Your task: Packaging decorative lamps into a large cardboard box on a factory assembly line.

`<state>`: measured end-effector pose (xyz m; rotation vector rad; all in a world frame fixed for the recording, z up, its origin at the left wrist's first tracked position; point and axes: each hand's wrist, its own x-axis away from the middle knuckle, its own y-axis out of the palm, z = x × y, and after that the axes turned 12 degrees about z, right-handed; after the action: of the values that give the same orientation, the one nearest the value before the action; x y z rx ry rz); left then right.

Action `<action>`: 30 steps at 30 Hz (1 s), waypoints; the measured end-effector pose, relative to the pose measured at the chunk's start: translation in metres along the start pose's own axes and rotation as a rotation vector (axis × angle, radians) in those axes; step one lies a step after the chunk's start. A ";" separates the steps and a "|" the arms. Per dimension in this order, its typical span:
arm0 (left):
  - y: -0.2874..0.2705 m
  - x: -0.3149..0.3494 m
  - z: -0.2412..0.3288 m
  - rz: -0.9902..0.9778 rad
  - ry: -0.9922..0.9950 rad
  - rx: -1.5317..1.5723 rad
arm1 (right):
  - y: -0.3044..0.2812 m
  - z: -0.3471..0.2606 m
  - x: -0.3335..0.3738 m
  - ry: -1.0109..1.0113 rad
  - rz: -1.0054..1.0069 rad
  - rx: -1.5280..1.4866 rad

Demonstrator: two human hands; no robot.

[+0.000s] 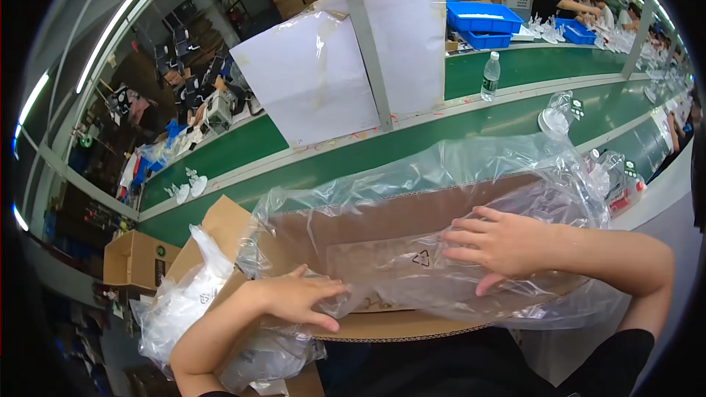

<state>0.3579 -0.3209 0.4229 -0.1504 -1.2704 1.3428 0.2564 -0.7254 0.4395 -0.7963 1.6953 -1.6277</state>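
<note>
A large open cardboard box [412, 327] stands in front of me, lined with a clear plastic bag [471, 158] whose edges spill over the rim. My left hand [303, 298] rests at the box's near left side, fingers spread over the film. Inside the right half, my right hand [500, 241] lies on the plastic with its fingers stretched out. Neither hand grips anything. Through the film the box's bottom shows, with a printed recycling mark on the plastic. More crumpled clear bags [193, 283] hang at the box's left, beside my left forearm.
Beyond the box runs a green conveyor [331, 169] with a metal rail and post [368, 51]. A water bottle [490, 77], blue trays [484, 18] and clear plastic parts [557, 119] stand along it. A smaller cardboard box [132, 261] sits at left. People work far right.
</note>
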 end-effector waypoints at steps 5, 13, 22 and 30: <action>0.018 -0.016 -0.002 -0.042 -0.017 0.002 | 0.071 0.029 -0.003 -0.045 -0.246 0.030; 0.008 -0.054 -0.006 -0.228 -0.029 -0.296 | 0.131 0.059 -0.007 0.181 -0.799 -0.203; -0.016 -0.088 0.000 -0.161 0.027 -0.162 | 0.210 0.090 0.058 0.073 -1.113 -0.129; 0.010 -0.119 -0.041 -0.081 -0.033 -0.170 | 0.169 0.039 -0.007 0.166 -0.889 -0.665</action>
<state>0.4142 -0.3860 0.3297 -0.1934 -1.4039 1.1719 0.2934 -0.7353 0.2697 -2.0061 2.2034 -1.6583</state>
